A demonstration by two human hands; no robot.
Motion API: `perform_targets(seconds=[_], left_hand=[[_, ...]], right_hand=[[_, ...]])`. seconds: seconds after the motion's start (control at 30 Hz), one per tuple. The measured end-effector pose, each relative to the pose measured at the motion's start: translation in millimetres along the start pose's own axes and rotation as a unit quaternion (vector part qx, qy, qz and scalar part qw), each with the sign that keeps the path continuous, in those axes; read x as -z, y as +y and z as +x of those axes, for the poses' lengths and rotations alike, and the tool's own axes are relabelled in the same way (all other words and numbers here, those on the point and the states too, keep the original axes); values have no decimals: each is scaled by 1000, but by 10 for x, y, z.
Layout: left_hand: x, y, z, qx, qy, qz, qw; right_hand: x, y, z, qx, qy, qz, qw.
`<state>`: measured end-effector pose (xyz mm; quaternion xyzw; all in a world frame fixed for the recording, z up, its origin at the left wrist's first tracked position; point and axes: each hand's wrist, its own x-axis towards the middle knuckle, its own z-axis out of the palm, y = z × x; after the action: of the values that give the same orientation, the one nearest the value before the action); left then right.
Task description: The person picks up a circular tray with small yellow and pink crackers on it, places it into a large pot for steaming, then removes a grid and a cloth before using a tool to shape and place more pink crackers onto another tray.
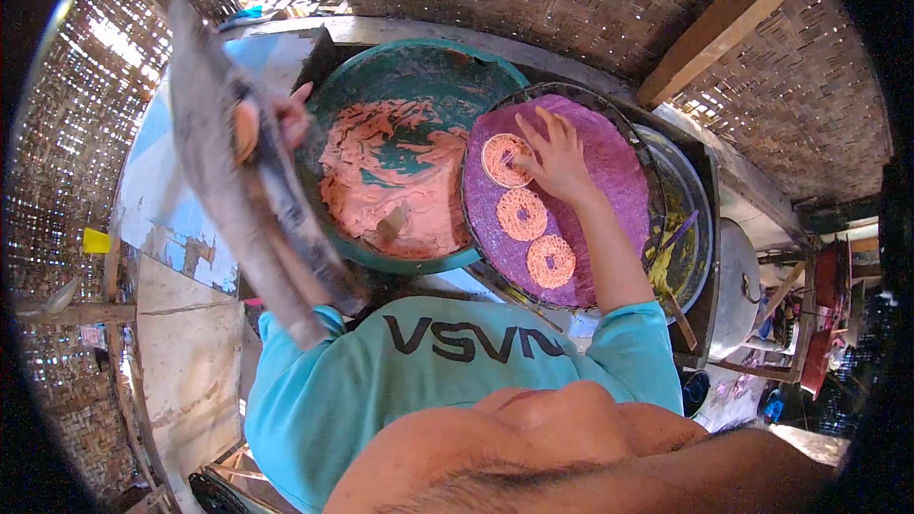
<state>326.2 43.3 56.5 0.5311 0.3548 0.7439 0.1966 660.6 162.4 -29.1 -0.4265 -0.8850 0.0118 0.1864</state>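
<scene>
My right hand (557, 160) rests flat on a purple cloth (609, 181) stretched over a round tray, its fingers touching the topmost of three orange lacy rounds (505, 160). The other two rounds (522, 214) lie below it in a row. My left hand (276, 124) is raised and grips a long grey flat tool (224, 162) that slants from upper left down to my chest. Between the hands sits a big teal basin (419, 67) holding orange batter (381, 181).
A yellow-smeared metal pan (690, 228) lies under the purple tray at right. Beside it is a round metal pot (738, 286). Woven bamboo walls and a wooden beam (724, 24) close in the back. A pale sheet (181, 219) covers the surface at left.
</scene>
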Motion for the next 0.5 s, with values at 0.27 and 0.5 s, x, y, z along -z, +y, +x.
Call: perform_targets(seconds=[0.27, 0.5], left_hand=[[606, 193, -411, -50, 39, -99, 993], [662, 284, -432, -66, 17, -127, 990]], right_hand=[[76, 77, -75, 25, -94, -36, 995], [57, 25, -118, 41, -84, -51, 994]])
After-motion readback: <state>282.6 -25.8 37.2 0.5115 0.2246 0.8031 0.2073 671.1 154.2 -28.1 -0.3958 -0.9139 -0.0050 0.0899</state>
